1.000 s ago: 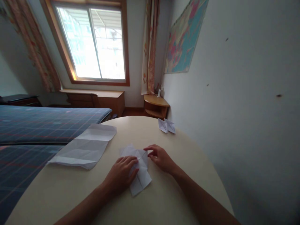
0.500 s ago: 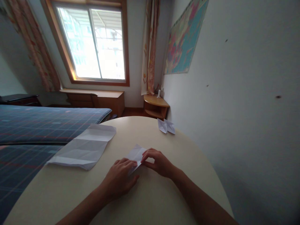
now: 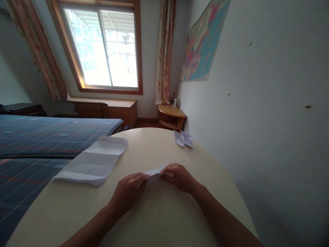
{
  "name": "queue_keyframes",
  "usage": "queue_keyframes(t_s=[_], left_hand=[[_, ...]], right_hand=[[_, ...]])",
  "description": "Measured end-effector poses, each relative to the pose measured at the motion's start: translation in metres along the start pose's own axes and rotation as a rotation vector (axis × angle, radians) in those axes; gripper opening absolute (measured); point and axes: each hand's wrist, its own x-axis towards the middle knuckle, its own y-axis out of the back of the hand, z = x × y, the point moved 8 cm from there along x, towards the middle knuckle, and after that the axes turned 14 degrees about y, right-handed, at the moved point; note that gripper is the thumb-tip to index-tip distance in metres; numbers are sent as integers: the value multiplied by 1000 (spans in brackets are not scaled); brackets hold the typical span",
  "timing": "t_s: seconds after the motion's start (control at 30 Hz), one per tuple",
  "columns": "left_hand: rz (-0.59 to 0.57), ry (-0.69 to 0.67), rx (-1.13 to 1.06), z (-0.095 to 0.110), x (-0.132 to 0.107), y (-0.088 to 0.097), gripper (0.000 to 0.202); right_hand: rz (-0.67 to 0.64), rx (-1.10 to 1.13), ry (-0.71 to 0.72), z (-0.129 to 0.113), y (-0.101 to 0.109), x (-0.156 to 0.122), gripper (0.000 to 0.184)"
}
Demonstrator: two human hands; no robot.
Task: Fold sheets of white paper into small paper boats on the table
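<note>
A small folded piece of white paper lies on the round beige table, held between both of my hands. My left hand pinches its left end, fingers closed on the paper. My right hand grips its right end with curled fingers. Only a narrow strip of the paper shows between the hands; the rest is hidden under them.
A large creased white sheet lies at the table's left edge. A finished folded paper shape sits at the far right rim near the wall. A plaid bed adjoins the table on the left. A small wooden corner shelf stands behind.
The paper was spread open under my hands a second ago. It has since been folded up and flattened into a narrow strip, and both hands have closed in on its ends.
</note>
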Motion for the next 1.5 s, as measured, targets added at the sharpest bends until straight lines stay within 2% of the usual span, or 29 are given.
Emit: queue_keyframes(t_s=[0.13,0.23,0.3,0.43,0.53,0.67,0.8,0.93,1.13,1.5], left_hand=[[32,228,-133,-18,5,8,20],[78,342,-307,-28,7,14,22],[113,417,-428,-35,7,17,28],[116,546,-566,-47,9,14,41],[127,576,-563,-54,11,14,44],[92,548,-481,-63,16,8,41],[59,515,-382,-73,18,0,34],[25,512,-240,-76,16,-5,31],[22,540,-56,-74,14,-4,32],[13,534,6,-70,13,-2,34]], right_hand=[[80,75,-142,12,15,-7,13],[203,189,-200,24,24,-10,18],[291,272,-237,33,26,-12,28],[428,468,-329,52,22,-15,54],[477,601,-394,62,12,-18,62],[436,673,-440,73,-5,-22,58],[379,594,-477,80,-14,-27,48],[349,391,-513,79,-8,-29,40],[320,221,-472,67,-2,-25,34],[266,101,-428,57,-1,-21,29]])
